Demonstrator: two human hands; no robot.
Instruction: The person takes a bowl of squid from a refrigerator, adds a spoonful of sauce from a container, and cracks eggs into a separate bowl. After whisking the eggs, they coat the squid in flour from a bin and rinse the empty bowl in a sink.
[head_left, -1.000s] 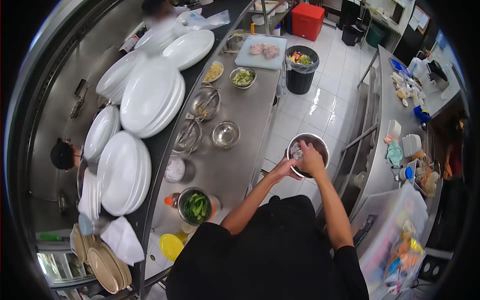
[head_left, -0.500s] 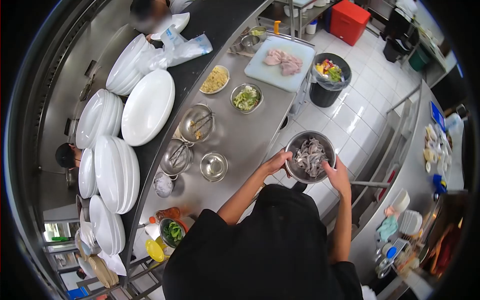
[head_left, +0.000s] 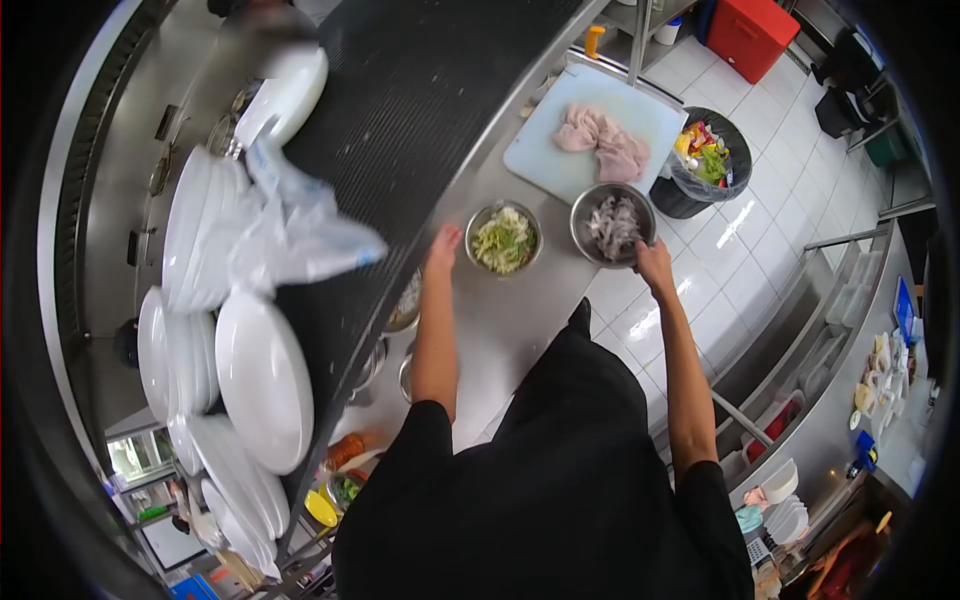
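My right hand [head_left: 654, 266] grips the rim of a steel bowl [head_left: 579, 240] holding grey, raw-looking strips [head_left: 615, 224], perhaps squid. The bowl is at the counter's edge, close to the near corner of a pale cutting board [head_left: 540, 143]. On that board lie pieces of pale raw meat [head_left: 603, 142]. My left hand [head_left: 445, 243] is beside the black shelf's edge, fingers stretched out, with nothing seen in it. Just right of it stands a steel bowl of chopped green and white vegetables [head_left: 503, 240]. Another bowl [head_left: 406, 305] is partly hidden behind my left forearm.
Stacked white plates [head_left: 264, 380] and a crumpled plastic bag [head_left: 300, 240] occupy the black shelf [head_left: 400, 90] on the left. A lined waste bin [head_left: 725, 180] stands on the tiled floor beyond the counter. A person [head_left: 265, 35] is at the upper left.
My left hand has let go of the bowl of grey strips and moved left. My right hand has carried that bowl forward to the cutting board's corner. The view has shifted forward.
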